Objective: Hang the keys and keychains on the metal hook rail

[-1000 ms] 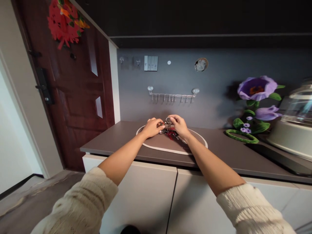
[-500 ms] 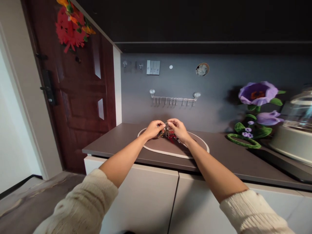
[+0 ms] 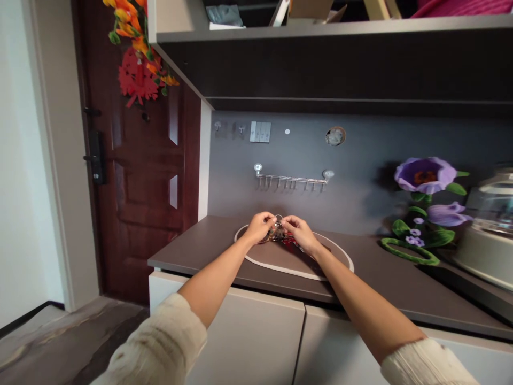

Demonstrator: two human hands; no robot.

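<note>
Both hands meet over an oval mat (image 3: 280,267) with a pale rim, lying on the dark counter. Between them is a bunch of keys (image 3: 277,232) on a metal ring (image 3: 279,218), with red pieces hanging among the keys. My left hand (image 3: 260,226) pinches the ring from the left with thumb and finger. On the other side, my right hand (image 3: 300,232) pinches it too, its fingertips close to the left ones. The lower keys rest at or just above the mat; the hands partly cover them.
A clear hook rail (image 3: 292,179) is fixed to the wall behind the hands. Purple knitted flowers (image 3: 425,176) and a glass-topped appliance (image 3: 491,235) stand on the right. A shelf (image 3: 320,69) overhangs the counter. At left is a dark red door (image 3: 140,187).
My view has tilted up and shifted slightly left, so the shelf's contents now show. Both hands keep their pinch on the key ring, which stands a little more upright.
</note>
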